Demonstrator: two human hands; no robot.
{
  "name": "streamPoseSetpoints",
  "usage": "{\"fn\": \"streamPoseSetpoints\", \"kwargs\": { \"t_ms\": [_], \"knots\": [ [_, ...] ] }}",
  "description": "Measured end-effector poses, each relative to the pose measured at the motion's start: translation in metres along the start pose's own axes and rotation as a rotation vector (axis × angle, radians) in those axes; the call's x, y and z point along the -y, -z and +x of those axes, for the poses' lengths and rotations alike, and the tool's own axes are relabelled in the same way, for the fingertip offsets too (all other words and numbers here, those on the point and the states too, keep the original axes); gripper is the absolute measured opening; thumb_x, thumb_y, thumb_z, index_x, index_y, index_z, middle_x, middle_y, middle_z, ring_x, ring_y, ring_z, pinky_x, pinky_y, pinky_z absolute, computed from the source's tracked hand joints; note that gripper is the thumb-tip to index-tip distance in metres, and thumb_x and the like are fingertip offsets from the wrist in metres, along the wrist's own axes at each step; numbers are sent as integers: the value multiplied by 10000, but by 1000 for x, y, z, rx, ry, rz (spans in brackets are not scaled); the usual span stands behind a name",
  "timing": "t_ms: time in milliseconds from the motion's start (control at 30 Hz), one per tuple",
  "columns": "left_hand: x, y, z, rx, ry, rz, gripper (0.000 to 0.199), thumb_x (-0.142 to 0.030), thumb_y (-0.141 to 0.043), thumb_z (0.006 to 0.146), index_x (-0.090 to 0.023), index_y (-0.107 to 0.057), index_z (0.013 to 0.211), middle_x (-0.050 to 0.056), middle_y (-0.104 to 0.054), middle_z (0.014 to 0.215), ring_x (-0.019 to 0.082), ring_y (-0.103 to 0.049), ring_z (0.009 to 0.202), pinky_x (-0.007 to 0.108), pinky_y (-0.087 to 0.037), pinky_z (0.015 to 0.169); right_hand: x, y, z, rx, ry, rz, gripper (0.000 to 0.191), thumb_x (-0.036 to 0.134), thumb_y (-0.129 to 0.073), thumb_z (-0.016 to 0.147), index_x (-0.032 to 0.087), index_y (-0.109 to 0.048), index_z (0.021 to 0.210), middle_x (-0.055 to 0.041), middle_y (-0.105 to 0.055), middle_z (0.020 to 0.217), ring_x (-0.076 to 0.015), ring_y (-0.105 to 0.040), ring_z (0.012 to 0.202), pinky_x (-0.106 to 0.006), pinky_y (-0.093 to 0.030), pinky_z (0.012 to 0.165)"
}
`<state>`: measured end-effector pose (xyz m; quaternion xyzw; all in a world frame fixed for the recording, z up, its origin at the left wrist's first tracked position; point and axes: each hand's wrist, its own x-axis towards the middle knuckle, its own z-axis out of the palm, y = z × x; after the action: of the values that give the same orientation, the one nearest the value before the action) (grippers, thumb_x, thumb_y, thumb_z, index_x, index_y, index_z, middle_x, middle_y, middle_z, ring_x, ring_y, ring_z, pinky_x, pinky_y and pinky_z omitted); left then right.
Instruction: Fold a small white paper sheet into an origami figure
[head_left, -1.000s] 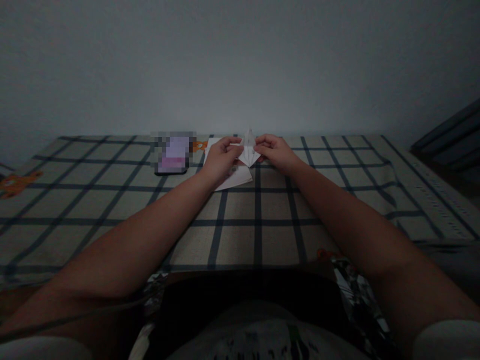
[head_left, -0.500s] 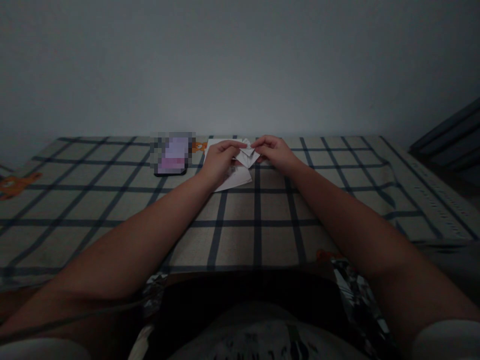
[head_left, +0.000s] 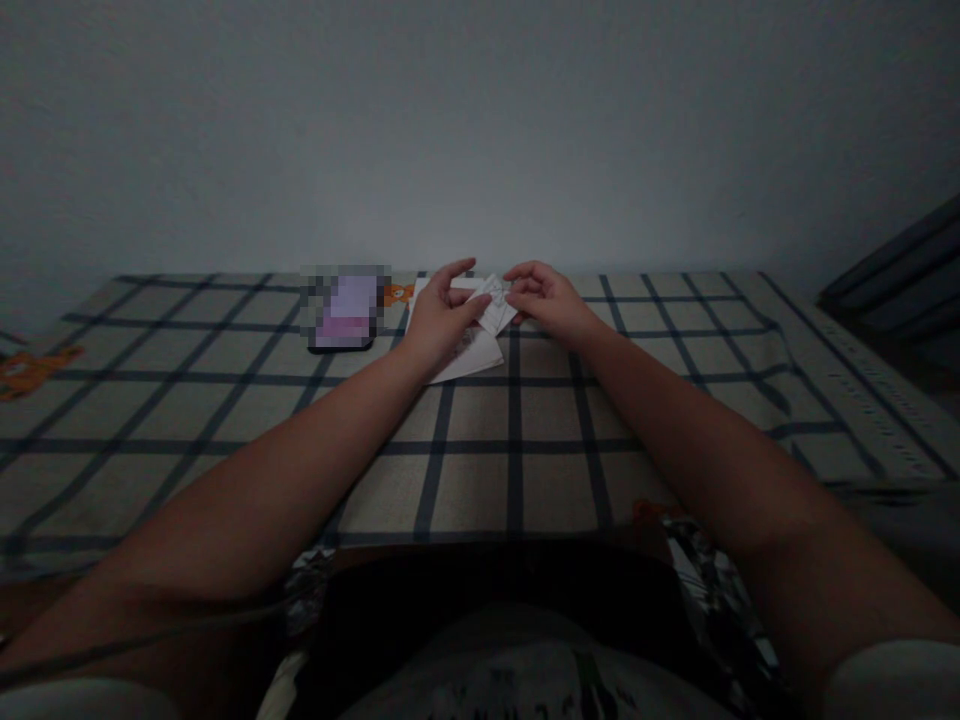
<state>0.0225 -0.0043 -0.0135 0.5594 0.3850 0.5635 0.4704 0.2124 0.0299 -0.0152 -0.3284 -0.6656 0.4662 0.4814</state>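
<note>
A small piece of folded white paper [head_left: 496, 312], roughly diamond-shaped with crease lines, is held between my two hands. My left hand [head_left: 442, 309] has its thumb on the paper's left side, while its index finger is lifted off and points away. My right hand [head_left: 546, 294] pinches the right side of the paper between thumb and fingers. Beneath the folded piece and my left hand lies a larger white sheet [head_left: 480, 354] with some dark marks on it. My left hand hides much of that sheet.
A phone [head_left: 346, 310] with a lit, blurred-out screen stands left of my hands. A checked cloth [head_left: 480, 490] with orange bear figures covers the table. Behind it rises a plain wall [head_left: 480, 130]. A dark slatted object [head_left: 900, 270] is at the far right.
My left index finger has lifted away from the folded paper, and the left thumb has moved onto its face. The paper has turned slightly. My right hand has shifted only a little.
</note>
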Motion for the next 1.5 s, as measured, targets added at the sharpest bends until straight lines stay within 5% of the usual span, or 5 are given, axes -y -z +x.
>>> {"fn": "streamPoseSetpoints", "kwargs": {
  "t_ms": [233, 367, 533, 900, 1500],
  "knots": [
    [-1, -1, -2, 63, 91, 19, 312, -431, -823, 786, -137, -747, 856, 56, -730, 771, 119, -613, 618, 231, -473, 579, 7, -4, -3, -6, -29, 19, 228, 132, -684, 860, 217, -614, 1060, 46, -613, 737, -110, -623, 668, -216, -529, 609],
    [4, 3, 0, 69, 24, 61, 384, -496, -850, 743, -139, -773, 864, 57, -733, 760, 124, -604, 612, 234, -435, 555, 10, -5, -4, 18, -101, 16, 39, 208, -672, 926, 181, -646, 934, -2, -676, 791, -112, -647, 694, -228, -544, 629],
    [6, 4, 2, 60, 11, 81, 401, -530, -854, 734, -152, -782, 849, 56, -737, 756, 124, -607, 620, 233, -444, 559, 10, -3, -2, -8, -47, -51, 178, 207, -734, 889, 184, -598, 776, 13, -656, 718, -112, -631, 677, -233, -535, 645],
    [-2, 1, -1, 56, -21, 61, 452, -577, -837, 748, -146, -781, 875, 41, -726, 762, 125, -614, 646, 238, -504, 590, 8, -3, -5, 37, -43, -105, 350, 465, -749, 911, 188, -596, 762, 11, -630, 699, -113, -590, 649, -230, -487, 600],
    [-2, 0, -2, 113, 115, -33, 373, -410, -905, 708, -143, -755, 922, 69, -771, 879, 112, -677, 649, 196, -528, 557, 16, -5, -8, 48, 1, -202, 422, 565, -723, 915, 198, -577, 765, 21, -595, 673, -120, -566, 634, -240, -463, 600]
  ]
}}
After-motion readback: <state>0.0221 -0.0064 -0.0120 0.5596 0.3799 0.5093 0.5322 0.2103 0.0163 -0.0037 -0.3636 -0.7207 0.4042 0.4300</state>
